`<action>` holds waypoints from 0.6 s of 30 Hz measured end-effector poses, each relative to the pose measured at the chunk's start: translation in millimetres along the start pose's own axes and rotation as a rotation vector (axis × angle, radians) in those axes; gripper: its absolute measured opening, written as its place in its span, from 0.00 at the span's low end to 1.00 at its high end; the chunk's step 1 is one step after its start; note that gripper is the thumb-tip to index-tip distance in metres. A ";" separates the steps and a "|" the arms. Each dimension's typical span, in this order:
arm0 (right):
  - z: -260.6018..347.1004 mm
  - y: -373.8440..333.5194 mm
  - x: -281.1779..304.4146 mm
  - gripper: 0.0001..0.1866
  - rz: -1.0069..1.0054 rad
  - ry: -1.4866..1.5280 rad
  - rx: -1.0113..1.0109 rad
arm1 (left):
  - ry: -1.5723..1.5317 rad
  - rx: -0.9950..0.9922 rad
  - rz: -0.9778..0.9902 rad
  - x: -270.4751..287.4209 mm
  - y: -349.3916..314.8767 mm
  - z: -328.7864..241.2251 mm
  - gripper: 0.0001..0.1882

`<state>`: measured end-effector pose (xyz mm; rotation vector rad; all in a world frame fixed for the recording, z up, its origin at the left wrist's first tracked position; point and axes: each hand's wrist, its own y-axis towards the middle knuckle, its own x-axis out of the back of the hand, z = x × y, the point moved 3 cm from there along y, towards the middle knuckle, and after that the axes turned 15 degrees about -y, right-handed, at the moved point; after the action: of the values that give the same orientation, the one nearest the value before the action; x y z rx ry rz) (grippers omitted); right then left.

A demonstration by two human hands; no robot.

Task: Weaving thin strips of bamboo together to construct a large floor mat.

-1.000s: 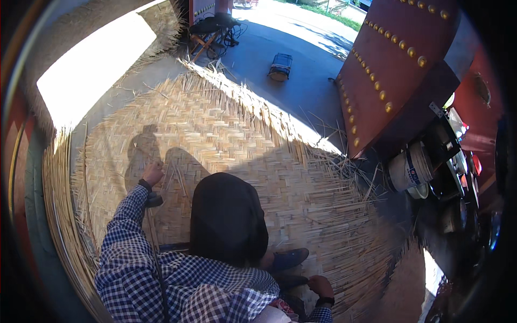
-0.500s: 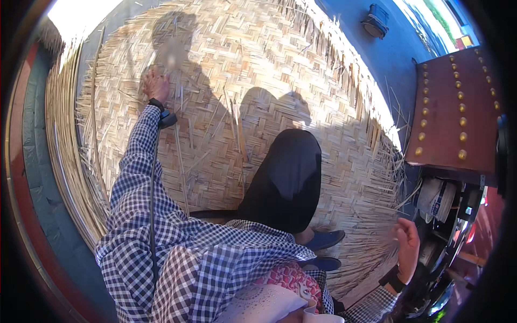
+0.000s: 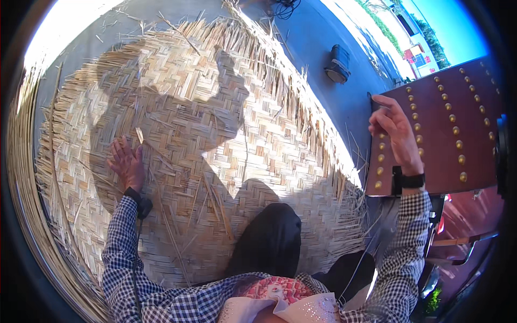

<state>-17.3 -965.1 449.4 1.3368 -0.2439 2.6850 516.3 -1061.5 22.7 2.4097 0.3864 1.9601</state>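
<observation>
A large woven mat (image 3: 177, 124) of pale, split reed strips spreads across the floor, its ends loose and fringed around the border. Flat on its left part rests my left hand (image 3: 127, 164), fingers spread and palm down. Just beside those fingertips a short loose strip (image 3: 139, 134) sticks up from the weave. My right hand (image 3: 396, 129) is raised on the right, off the mat, its index finger stretched out and the others loosely bent. No object shows in it. Behind it, in this view, stands a dark red studded door (image 3: 449, 134).
Bundled long reeds (image 3: 20, 177) lie along the left edge. A thin stick (image 3: 53, 113) rests on the mat near them. Beyond the mat's far right border, a dark bundle-like object (image 3: 337, 63) sits on the grey floor. My bent knee (image 3: 269, 237) is over the near edge.
My right hand has risen from low at the right to in front of the studded door. My left hand remains flat on the mat, now lower in view. The view has shifted.
</observation>
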 end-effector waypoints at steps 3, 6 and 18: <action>-58.7 137.9 -113.9 0.27 0.048 0.385 -0.136 | -0.097 -0.068 -0.105 -11.8 4.6 -4.6 0.35; -110.2 245.2 -219.8 0.31 0.047 0.425 -0.109 | -0.085 -0.060 -0.109 -6.5 10.8 -18.8 0.35; -126.7 425.4 -346.4 0.20 0.016 -0.383 -0.005 | -0.040 -0.054 -0.053 7.6 11.0 -8.8 0.37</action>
<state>10.8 -1371.4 60.7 1.8463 -0.2990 2.4153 511.2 -1072.0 33.8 2.3769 0.3867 1.8728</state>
